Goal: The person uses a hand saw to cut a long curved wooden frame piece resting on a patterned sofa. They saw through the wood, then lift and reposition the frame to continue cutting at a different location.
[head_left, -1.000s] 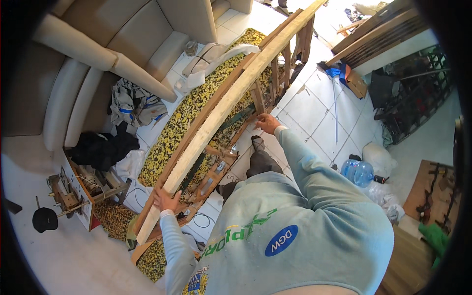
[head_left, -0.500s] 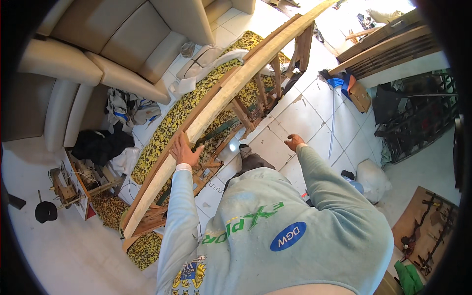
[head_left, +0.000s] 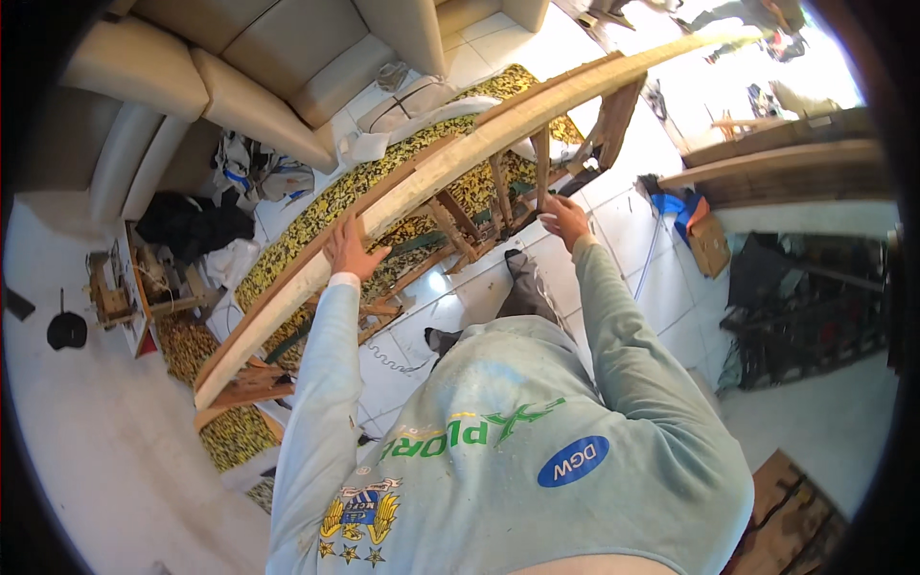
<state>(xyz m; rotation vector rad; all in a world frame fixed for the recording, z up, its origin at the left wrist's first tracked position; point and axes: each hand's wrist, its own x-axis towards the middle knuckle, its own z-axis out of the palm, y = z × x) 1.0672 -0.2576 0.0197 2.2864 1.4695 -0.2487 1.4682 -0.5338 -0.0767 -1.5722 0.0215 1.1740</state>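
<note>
A long wooden frame (head_left: 450, 171) with a pale top beam and several brown struts stands tilted across the scene, from lower left to upper right. My left hand (head_left: 352, 255) lies over the beam, its fingers hooked on the far edge and the thumb apart on the near side. Further along, my right hand (head_left: 565, 222) is at the lower end of an upright strut (head_left: 541, 163), with bent fingers closed on it. Part of these fingertips is hidden. Yellow and black patterned fabric (head_left: 297, 254) shows behind and beneath the frame.
Beige padded seats (head_left: 259, 96) line the upper left. Dark cloth (head_left: 196, 225) and an open wooden box (head_left: 144, 287) are at the left. To the right are a cardboard box (head_left: 709, 244), a blue thing (head_left: 676, 203) and a dark metal rack (head_left: 815, 316). A coiled spring wire (head_left: 388, 359) lies on white tiles.
My right hand has moved forward and left from free air to the frame's strut. The left hand stays on the beam. My view has shifted, and one foot shows further forward.
</note>
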